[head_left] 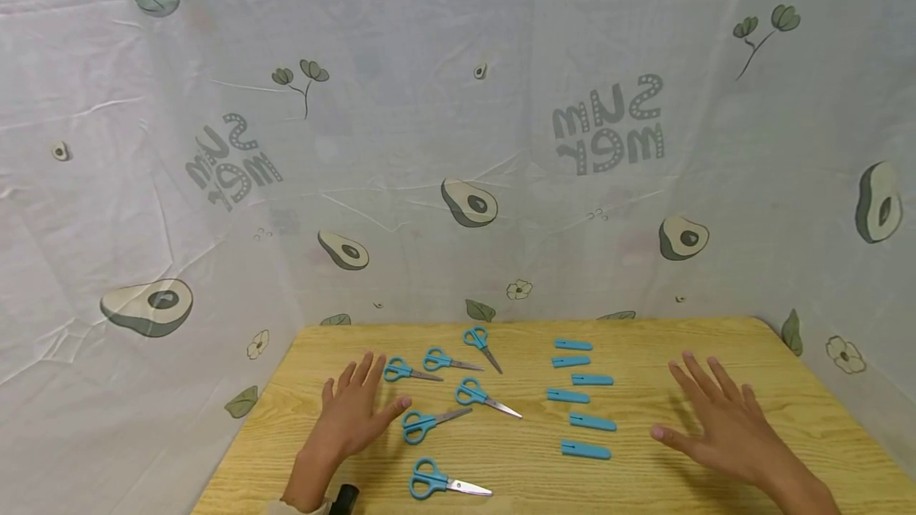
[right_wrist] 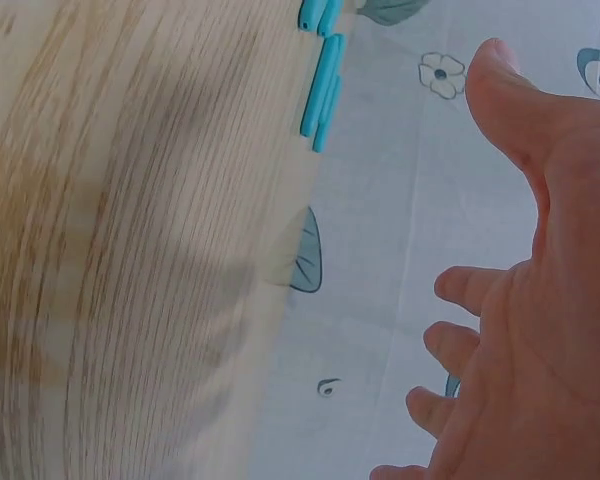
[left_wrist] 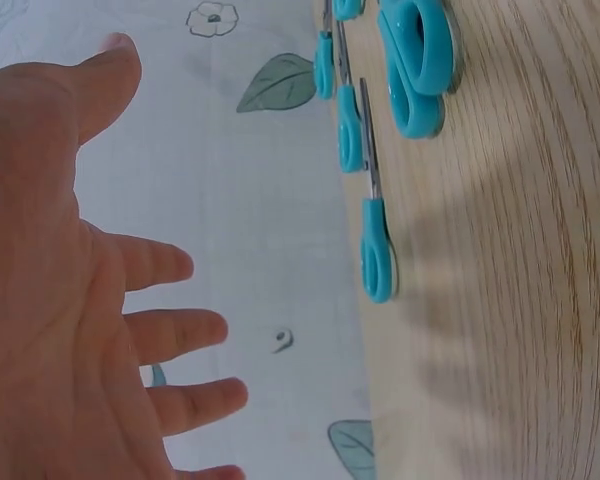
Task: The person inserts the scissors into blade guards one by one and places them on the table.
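Several small scissors (head_left: pixel 468 392) with blue handles and bare metal blades lie spread over the left half of the wooden table, most with blades toward the right. To their right, several blue blade covers (head_left: pixel 585 450) form a loose column. My left hand (head_left: pixel 352 412) hovers palm down at the left of the scissors, fingers spread, holding nothing; the left wrist view shows scissors (left_wrist: pixel 376 250) beyond its fingers. Over the table's right side my right hand (head_left: pixel 726 427) is likewise spread and holds nothing. Blue covers (right_wrist: pixel 322 85) lie far from it in the right wrist view.
The wooden table (head_left: pixel 501 491) ends at the back against a pale curtain (head_left: pixel 415 141) printed with avocados, leaves and lettering, which also hangs along both sides. A dark band (head_left: pixel 346 497) sits at the left wrist beside a light sleeve.
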The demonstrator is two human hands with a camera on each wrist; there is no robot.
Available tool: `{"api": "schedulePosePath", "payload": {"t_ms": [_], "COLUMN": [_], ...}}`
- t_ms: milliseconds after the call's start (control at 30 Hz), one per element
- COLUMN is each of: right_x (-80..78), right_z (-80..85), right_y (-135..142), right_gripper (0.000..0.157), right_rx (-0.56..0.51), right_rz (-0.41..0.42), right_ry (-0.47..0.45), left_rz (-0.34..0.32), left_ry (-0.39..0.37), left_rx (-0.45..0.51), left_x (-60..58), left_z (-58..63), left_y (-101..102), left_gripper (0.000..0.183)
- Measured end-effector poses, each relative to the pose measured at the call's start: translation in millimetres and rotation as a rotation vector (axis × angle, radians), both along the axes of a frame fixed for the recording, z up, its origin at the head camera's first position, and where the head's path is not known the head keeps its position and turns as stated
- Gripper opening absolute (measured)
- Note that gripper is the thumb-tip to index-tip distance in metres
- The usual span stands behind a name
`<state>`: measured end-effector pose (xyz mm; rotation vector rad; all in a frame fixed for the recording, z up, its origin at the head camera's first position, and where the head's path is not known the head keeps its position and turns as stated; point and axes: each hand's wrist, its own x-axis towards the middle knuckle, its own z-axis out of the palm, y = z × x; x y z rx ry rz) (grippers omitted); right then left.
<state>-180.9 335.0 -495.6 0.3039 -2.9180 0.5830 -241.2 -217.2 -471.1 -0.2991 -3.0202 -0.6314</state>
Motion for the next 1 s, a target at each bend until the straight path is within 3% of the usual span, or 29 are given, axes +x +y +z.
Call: {"api": "schedulePosePath", "payload": {"t_ms": [333,567,1000], "right_x": [2.3,3.4,2.5], "right_z": [-1.6,0.9,0.2], "right_y": [-11,-16,-24], "right_gripper": [0.104,0.103,0.102], "right_rx": [-0.043,-0.012,0.006], "right_rz": [0.049,0.067,0.096], "right_ry": [0.001,0.040,0.038], "left_rz": [-0.101,-0.176,-0.230], "left_ry": [-0.009,-0.034,-0.048], "left_rx": [0.063,0.070,0.070], "left_x": [5.3,3.3,5.0], "left_z": [-3.5,-2.8,-2.0], "left_y": [5,11,12], "left_gripper": [0.091,0.093,0.086]}}
